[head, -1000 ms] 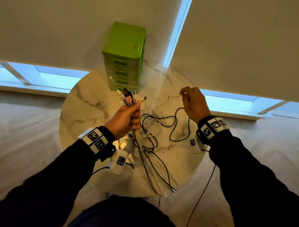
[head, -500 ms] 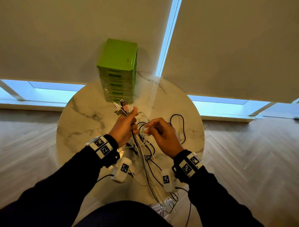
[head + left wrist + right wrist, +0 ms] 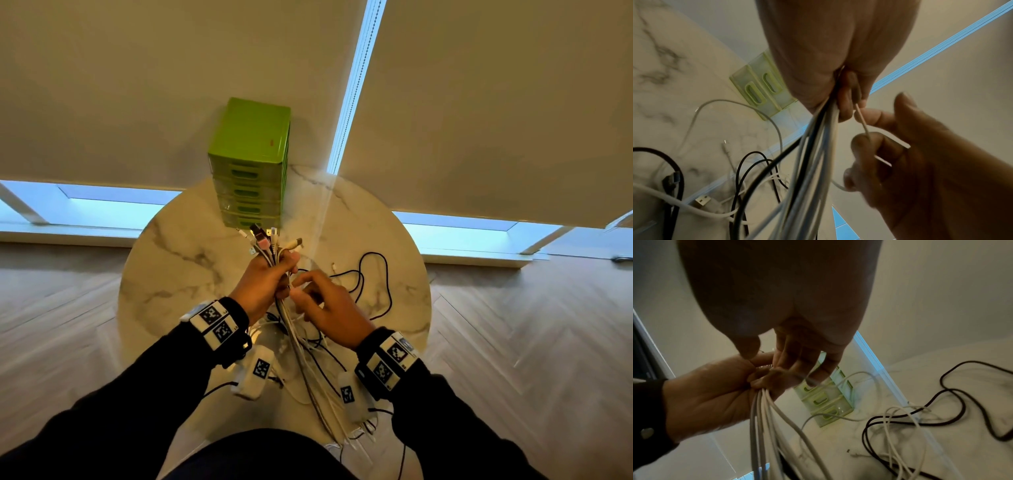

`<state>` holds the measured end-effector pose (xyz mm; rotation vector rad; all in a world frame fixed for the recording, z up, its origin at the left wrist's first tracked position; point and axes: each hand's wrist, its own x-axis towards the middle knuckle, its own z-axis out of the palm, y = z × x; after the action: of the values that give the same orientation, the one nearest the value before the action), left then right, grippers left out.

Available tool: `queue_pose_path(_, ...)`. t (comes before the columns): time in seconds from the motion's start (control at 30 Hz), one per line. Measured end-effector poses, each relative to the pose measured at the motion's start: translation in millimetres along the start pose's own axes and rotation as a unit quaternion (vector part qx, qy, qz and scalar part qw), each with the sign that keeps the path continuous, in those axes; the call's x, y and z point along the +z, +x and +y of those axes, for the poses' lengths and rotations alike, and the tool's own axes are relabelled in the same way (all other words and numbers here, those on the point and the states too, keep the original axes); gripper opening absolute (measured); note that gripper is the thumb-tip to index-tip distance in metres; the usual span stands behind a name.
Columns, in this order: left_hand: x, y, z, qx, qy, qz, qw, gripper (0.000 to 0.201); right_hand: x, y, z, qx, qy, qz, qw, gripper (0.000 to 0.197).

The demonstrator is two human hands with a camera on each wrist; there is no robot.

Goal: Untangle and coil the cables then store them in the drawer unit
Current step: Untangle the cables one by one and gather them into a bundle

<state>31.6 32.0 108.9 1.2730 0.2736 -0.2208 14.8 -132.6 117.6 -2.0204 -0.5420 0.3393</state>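
My left hand grips a bundle of white and black cables upright over the table, with the plug ends sticking out above the fist. My right hand is close against it on the right. In the left wrist view its curled fingers pinch one thin white cable that leads out of the left fist. Loose loops of a black cable and more white cable lie on the table. The green drawer unit stands at the far edge with all drawers closed.
The round marble table is small, and its near edge lies under my forearms. Cable ends hang over that near edge. Beige blinds and a low window strip are behind the table. Wood floor surrounds it.
My right hand has come back from the far right of the table to the bundle and now pinches a thin white cable beside the left fist. The left hand still holds the bundle.
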Motion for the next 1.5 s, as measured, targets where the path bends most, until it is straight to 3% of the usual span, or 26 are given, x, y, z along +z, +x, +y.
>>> queue_pose_path(0.23, -1.9, -1.8, -3.7, 0.013, -0.011, 0.006, 1.000, 0.014, -7.0, 18.8, 4.2, 0.034, -0.118, -0.038, 0.992, 0.026)
queue_pose_path(0.4, -2.4, -2.2, -2.1, 0.002, -0.076, 0.030, 0.997, 0.014, -20.6, 18.5, 1.6, 0.038, -0.123, 0.077, 0.989, 0.019)
queue_pose_path(0.47, -1.4, -6.4, -1.2, 0.012, -0.081, 0.001, 0.997, 0.005, -25.7, 18.8, -6.2, 0.004, -0.182, 0.065, 0.981, 0.021)
queue_pose_path(0.63, 6.3, -14.2, 0.0, 0.031, -0.064, -0.025, 0.997, 0.020, -17.0, 22.8, -24.4, -0.072, -0.387, 0.004, 0.919, 0.035)
queue_pose_path(0.7, 8.9, -13.3, -0.4, 0.031, -0.058, -0.014, 0.998, 0.031, -12.9, 24.8, -25.8, -0.091, -0.439, -0.009, 0.894, 0.028)
queue_pose_path(0.8, 9.5, -13.7, -3.1, 0.022, -0.044, 0.003, 0.999, 0.033, -6.5, 24.6, -30.0, -0.094, -0.497, -0.023, 0.862, 0.023)
queue_pose_path(0.9, 6.8, -15.1, -4.5, 0.036, -0.037, 0.018, 0.999, 0.040, -8.4, 21.9, -35.6, -0.068, -0.437, -0.014, 0.897, 0.032)
queue_pose_path(1.03, 2.2, -14.6, 1.6, 0.055, -0.056, 0.059, 0.995, 0.038, -13.8, 20.0, -9.9, 0.036, -0.393, -0.141, 0.908, 0.077)
queue_pose_path(1.1, -3.2, -11.3, 8.6, 0.070, -0.080, 0.088, 0.990, 0.037, -14.7, 16.0, 13.1, 0.081, -0.337, -0.193, 0.918, 0.089)
queue_pose_path(1.17, -12.7, -5.9, 17.4, 0.087, -0.095, 0.118, 0.985, 0.039, -14.6, 4.8, 34.9, 0.130, -0.241, -0.227, 0.935, 0.082)
queue_pose_path(1.23, -22.6, -1.5, 26.3, 0.084, -0.104, 0.133, 0.982, 0.057, -12.4, -11.1, 49.6, 0.151, -0.110, -0.228, 0.956, 0.060)
queue_pose_path(1.27, -26.2, -0.2, 29.8, 0.081, -0.114, 0.134, 0.981, 0.063, -10.2, -16.7, 54.7, 0.137, -0.075, -0.225, 0.962, 0.048)
queue_pose_path(1.33, -29.6, -0.2, 33.6, 0.085, -0.143, 0.123, 0.978, 0.055, -4.4, -20.2, 58.2, 0.095, -0.056, -0.219, 0.969, 0.036)
queue_pose_path(1.5, -31.4, -5.1, 44.7, 0.086, -0.153, 0.112, 0.978, 0.039, -4.1, -13.6, 51.7, 0.057, -0.057, -0.139, 0.987, 0.052)
